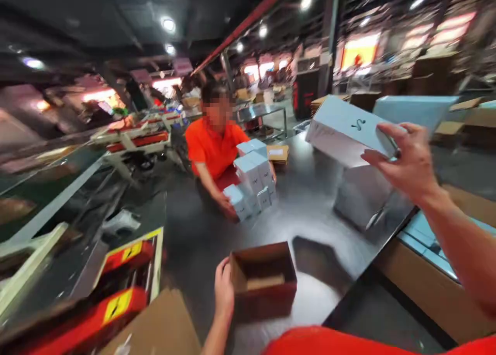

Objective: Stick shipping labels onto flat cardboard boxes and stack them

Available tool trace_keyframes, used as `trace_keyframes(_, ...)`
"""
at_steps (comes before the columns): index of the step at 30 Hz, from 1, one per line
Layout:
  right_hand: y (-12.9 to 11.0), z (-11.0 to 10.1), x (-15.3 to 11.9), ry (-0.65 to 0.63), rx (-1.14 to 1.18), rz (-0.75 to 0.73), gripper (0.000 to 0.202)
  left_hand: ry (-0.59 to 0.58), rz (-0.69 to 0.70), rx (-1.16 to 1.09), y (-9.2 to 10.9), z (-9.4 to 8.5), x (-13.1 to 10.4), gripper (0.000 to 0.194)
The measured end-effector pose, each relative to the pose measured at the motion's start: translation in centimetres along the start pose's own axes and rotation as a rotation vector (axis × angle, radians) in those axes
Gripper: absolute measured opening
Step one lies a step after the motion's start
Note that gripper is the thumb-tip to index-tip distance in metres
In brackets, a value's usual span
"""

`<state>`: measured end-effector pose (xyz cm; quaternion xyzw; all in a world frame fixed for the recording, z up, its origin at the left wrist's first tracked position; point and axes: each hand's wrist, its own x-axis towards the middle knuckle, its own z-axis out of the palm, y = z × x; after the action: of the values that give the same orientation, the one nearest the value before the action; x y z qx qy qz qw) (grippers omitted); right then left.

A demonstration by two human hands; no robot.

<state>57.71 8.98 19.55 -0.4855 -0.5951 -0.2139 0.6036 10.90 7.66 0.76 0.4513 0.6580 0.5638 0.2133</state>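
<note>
My right hand (pixel 406 156) grips one end of a white product box (pixel 349 125) with a dark squiggle logo, holding it tilted above the metal table. Beneath it, a pale box (pixel 362 195) rests on the table, its outline blurred. An open-topped brown cardboard box (pixel 267 288) sits at the near side of the table. Inside it, a lighter brown patch shows at the bottom. The fingers of my left hand (pixel 225 288) lie against the left wall of that cardboard box, partly hidden by it.
Across the table (pixel 310 164), a co-worker in an orange shirt (pixel 217 151) has both hands around a cluster of small white boxes (pixel 253 174). A roller conveyor with red guards (pixel 124 298) runs at lower left. A large carton (pixel 418 288) holding pale boxes stands at right.
</note>
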Motion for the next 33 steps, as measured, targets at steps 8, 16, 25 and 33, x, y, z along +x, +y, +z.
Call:
trace_keyframes(8,-8.8,9.4,-17.6,-1.137,0.523,-0.102,0.05,0.045,-0.142,-0.208,-2.6,-0.4,-0.8,0.047)
trace_keyframes(16,-4.7,16.1,-24.4,-1.141,0.607,0.175,0.084,-0.264,0.484,0.448,-0.8,0.7,-6.3,0.035)
trace_keyframes(25,-4.4,14.7,-22.8,-1.401,0.515,0.085,0.059,-0.328,0.679,0.915,0.9,1.9,-1.5,0.076)
trace_keyframes(33,-9.7,11.7,-26.3,-1.475,0.262,0.021,0.078,-0.43,0.569,0.754,-2.2,0.6,-2.9,0.046)
